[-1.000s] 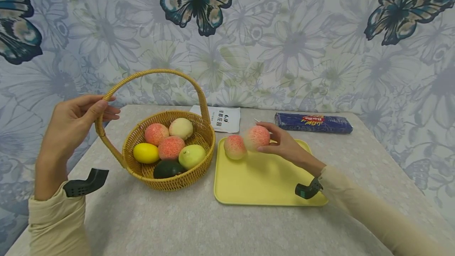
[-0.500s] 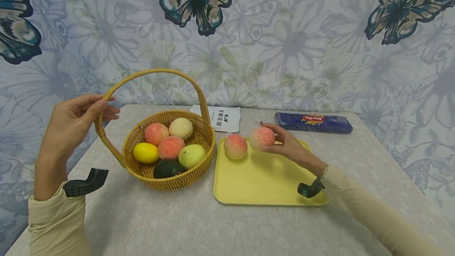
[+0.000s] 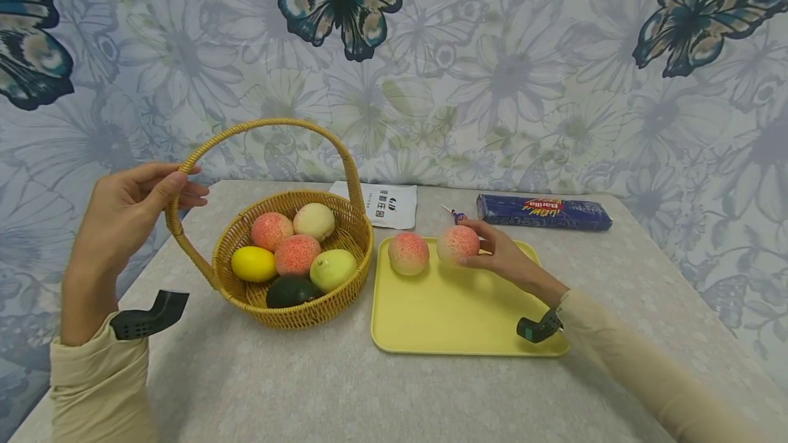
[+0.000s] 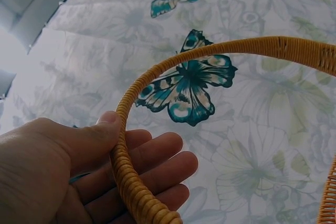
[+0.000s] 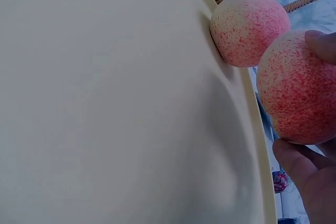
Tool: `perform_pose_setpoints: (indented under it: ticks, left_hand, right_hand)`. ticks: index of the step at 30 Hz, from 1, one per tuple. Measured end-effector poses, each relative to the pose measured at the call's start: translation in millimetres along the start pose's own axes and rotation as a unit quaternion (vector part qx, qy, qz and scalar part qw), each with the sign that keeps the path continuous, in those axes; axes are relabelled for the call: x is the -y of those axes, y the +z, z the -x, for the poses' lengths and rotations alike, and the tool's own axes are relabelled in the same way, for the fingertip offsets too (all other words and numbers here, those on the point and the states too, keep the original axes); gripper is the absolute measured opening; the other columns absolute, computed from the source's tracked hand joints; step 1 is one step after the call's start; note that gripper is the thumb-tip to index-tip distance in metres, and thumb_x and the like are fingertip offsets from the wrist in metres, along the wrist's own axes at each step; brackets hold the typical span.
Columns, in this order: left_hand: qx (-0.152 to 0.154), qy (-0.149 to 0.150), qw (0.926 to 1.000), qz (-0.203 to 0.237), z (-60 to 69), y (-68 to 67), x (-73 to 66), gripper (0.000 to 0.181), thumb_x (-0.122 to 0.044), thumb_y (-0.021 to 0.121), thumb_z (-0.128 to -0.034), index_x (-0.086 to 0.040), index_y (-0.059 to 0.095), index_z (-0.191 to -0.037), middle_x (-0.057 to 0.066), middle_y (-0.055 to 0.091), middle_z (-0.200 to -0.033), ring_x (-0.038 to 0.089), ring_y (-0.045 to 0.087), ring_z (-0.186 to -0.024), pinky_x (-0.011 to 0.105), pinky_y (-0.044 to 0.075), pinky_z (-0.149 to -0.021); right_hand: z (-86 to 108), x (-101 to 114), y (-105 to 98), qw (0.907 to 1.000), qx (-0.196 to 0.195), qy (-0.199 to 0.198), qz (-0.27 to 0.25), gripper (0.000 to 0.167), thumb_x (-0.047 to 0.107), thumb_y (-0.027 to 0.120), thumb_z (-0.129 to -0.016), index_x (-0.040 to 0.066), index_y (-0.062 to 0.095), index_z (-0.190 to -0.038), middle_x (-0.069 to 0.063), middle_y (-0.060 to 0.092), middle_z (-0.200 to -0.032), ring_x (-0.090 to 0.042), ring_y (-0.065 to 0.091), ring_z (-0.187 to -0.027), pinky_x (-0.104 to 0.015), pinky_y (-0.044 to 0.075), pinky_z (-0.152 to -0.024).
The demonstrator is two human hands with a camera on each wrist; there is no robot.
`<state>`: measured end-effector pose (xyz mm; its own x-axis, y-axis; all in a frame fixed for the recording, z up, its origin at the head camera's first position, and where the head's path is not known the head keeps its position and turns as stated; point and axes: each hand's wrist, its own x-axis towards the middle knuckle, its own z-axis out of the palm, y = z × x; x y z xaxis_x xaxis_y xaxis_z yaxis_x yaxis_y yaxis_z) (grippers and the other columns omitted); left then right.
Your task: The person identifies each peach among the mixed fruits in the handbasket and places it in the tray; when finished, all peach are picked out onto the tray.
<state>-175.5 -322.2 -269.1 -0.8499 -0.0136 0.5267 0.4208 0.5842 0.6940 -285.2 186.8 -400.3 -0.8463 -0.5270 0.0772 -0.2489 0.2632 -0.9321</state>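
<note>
My left hand [image 3: 126, 207] pinches the left side of the basket handle [image 4: 126, 174], thumb in front and fingers behind it. The woven basket [image 3: 363, 269] holds two reddish peaches, a cream fruit [image 3: 314, 222], a lemon [image 3: 254, 264], a yellow-green fruit [image 3: 333, 270] and a dark green avocado-like fruit [image 3: 292, 292]. With thumb and fingers, my right hand [image 3: 506, 255] grips a pink-and-cream peach [image 5: 299, 93] at the back of the yellow tray [image 3: 455, 320]. Whether that peach touches the tray I cannot tell. A second peach [image 3: 409, 253] rests on the tray's back left corner.
Behind the tray lies a blue Barilla pasta pack [image 3: 544, 212], with a small wrapped lollipop [image 3: 457, 216] left of it. A white printed packet [image 3: 389, 206] is partly hidden behind the basket. A butterfly-patterned wall covering [image 3: 511, 87] rises behind the table [image 3: 277, 381].
The right hand has moved a little to the right with its peach, away from the other peach, which now stands apart. More of the lollipop shows. The left hand and basket stay put.
</note>
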Motion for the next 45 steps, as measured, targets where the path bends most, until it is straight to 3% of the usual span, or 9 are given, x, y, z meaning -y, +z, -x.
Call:
perform_pose_setpoints:
  ticks: [8,25,45]
  left_hand:
    - [-0.001,0.002,1.0000,-0.002,0.0,0.6,-0.8,0.029,-0.015,0.054,-0.0985,0.001,0.062,-0.121,-0.006,0.072,-0.086,0.003,0.069,-0.076,0.008,0.050,-0.073]
    - [-0.001,0.002,1.0000,0.004,-1.9,0.1,0.4,0.028,-0.014,0.054,-0.0979,0.000,0.063,-0.120,-0.002,0.072,-0.087,0.004,0.069,-0.077,0.009,0.051,-0.073]
    - [-0.002,-0.004,1.0000,-0.004,-1.2,-0.4,-0.4,0.029,-0.016,0.054,-0.0983,0.000,0.063,-0.121,-0.007,0.072,-0.085,0.002,0.069,-0.076,0.007,0.049,-0.074]
  right_hand:
    - [-0.5,-8,0,0.9997,0.012,0.011,0.018,0.071,0.012,0.073,-0.085,0.006,0.036,-0.145,-0.015,0.046,-0.139,-0.037,0.047,-0.128,-0.048,0.042,-0.101]
    - [-4.9,-14,6,0.9994,0.030,0.014,-0.005,0.076,0.011,0.074,-0.084,0.003,0.031,-0.146,-0.017,0.047,-0.138,-0.036,0.050,-0.125,-0.037,0.048,-0.093]
    - [-5.3,-19,3,0.9989,0.044,0.004,0.013,0.075,0.012,0.071,-0.087,0.003,0.028,-0.148,-0.020,0.047,-0.137,-0.035,0.048,-0.125,-0.046,0.042,-0.102]
